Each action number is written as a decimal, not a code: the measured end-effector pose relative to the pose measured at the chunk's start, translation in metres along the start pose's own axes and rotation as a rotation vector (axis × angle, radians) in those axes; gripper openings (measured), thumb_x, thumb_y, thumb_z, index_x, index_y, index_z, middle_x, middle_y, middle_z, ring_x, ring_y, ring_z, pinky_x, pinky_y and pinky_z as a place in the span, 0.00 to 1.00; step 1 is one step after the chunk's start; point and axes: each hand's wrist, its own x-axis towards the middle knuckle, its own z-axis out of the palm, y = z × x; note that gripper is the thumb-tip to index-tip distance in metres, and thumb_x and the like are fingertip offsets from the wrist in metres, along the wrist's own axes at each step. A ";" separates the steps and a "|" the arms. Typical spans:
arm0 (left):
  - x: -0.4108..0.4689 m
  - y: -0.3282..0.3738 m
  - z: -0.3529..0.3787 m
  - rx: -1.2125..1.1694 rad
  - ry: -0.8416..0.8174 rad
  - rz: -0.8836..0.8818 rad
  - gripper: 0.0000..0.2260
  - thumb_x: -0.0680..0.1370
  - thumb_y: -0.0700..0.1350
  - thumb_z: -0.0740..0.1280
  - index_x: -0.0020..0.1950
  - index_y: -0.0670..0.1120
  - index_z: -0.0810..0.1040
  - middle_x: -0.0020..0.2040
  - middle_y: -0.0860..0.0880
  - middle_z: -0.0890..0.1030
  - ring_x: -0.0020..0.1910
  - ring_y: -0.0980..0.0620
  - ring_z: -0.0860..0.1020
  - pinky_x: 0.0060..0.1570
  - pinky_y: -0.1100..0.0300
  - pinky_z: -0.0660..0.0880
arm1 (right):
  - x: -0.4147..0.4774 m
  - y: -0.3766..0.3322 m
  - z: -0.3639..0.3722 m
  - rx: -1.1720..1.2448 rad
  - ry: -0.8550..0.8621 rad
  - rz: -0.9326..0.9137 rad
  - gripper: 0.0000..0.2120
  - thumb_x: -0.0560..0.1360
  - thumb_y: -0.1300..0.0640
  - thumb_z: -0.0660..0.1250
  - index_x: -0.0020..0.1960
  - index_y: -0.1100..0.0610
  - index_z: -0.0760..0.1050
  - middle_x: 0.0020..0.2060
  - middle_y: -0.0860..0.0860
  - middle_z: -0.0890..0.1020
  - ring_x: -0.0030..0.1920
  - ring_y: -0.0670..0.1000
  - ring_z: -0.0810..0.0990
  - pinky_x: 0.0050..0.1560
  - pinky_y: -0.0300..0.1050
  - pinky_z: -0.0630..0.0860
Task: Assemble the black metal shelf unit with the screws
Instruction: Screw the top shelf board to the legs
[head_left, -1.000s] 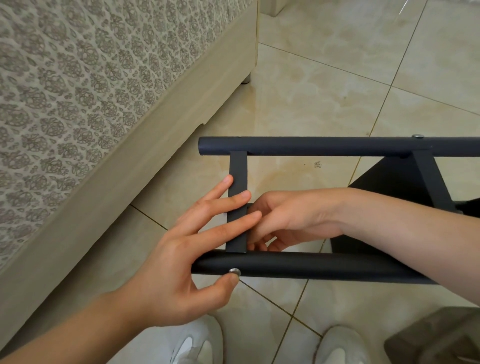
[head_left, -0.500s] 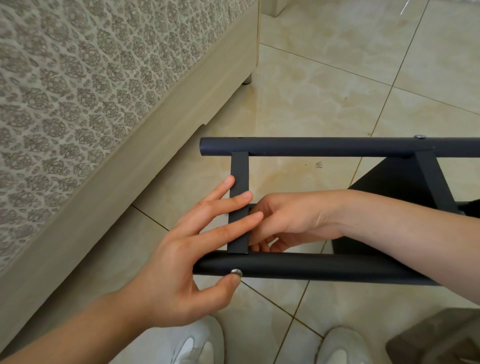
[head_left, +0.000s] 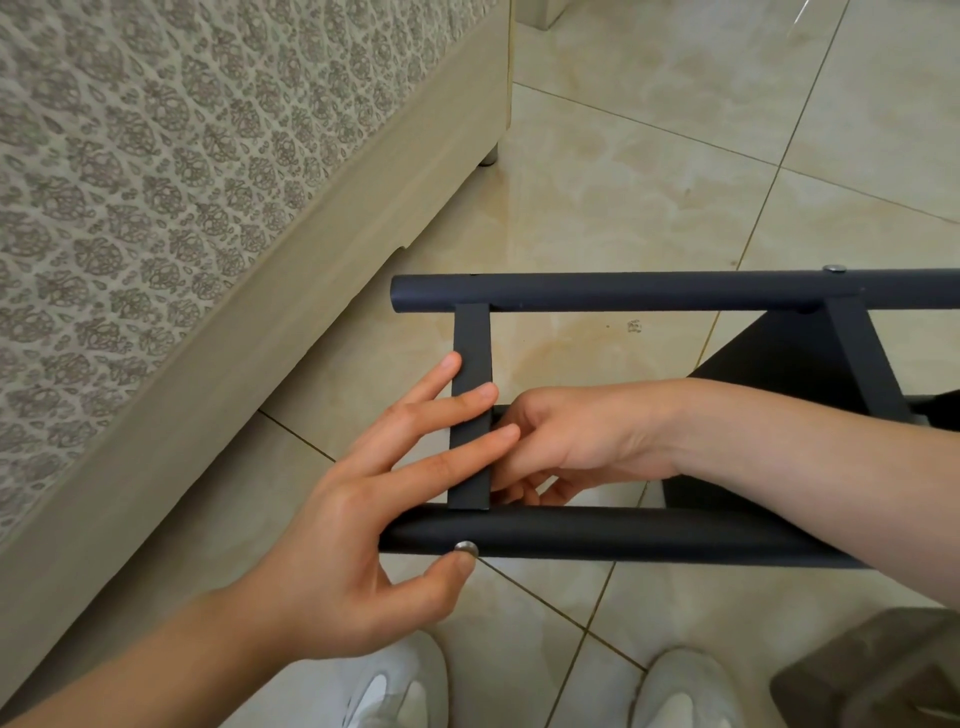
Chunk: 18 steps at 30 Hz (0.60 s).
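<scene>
Black metal shelf frame (head_left: 769, 358) on its side on the beige tiled floor (head_left: 623, 182). Count:
- two round tubes (head_left: 649, 291) (head_left: 675, 535)
- two flat crossbars (head_left: 471, 338) (head_left: 857, 358)
- two silver screw heads (head_left: 466, 547) (head_left: 834, 268)

Left hand (head_left: 337, 519): fingers straight, spread over the left crossbar, thumb on the screw head just below it. Right hand (head_left: 571, 441) behind that crossbar, fingers curled; whether they hold anything, cannot tell.

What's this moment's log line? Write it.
left hand: fingers on crossbar, thumb at screw | right hand: fingers curled behind crossbar, hold hidden

Bare left hand (head_left: 332, 545) and right hand (head_left: 576, 441), bare forearms (head_left: 831, 467), white sneakers (head_left: 395, 691) with grey panels.
</scene>
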 end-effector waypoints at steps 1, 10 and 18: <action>0.001 0.000 0.000 -0.004 0.002 0.000 0.27 0.73 0.45 0.66 0.73 0.46 0.72 0.77 0.49 0.68 0.81 0.43 0.56 0.77 0.52 0.58 | 0.000 0.000 -0.001 -0.002 0.007 0.002 0.05 0.78 0.60 0.66 0.50 0.61 0.78 0.38 0.53 0.77 0.42 0.51 0.73 0.49 0.46 0.71; -0.001 0.000 -0.001 -0.019 -0.012 -0.008 0.27 0.73 0.45 0.67 0.74 0.46 0.73 0.77 0.49 0.68 0.82 0.44 0.55 0.78 0.52 0.58 | 0.002 0.002 -0.002 0.069 -0.032 0.020 0.07 0.78 0.61 0.66 0.54 0.62 0.79 0.39 0.53 0.79 0.46 0.54 0.75 0.49 0.45 0.74; -0.001 -0.002 -0.001 -0.020 -0.013 -0.007 0.30 0.73 0.46 0.66 0.76 0.49 0.68 0.78 0.53 0.66 0.82 0.45 0.55 0.78 0.54 0.57 | 0.001 0.004 -0.004 0.169 -0.118 0.006 0.05 0.78 0.64 0.65 0.53 0.61 0.78 0.46 0.57 0.79 0.47 0.54 0.76 0.50 0.48 0.75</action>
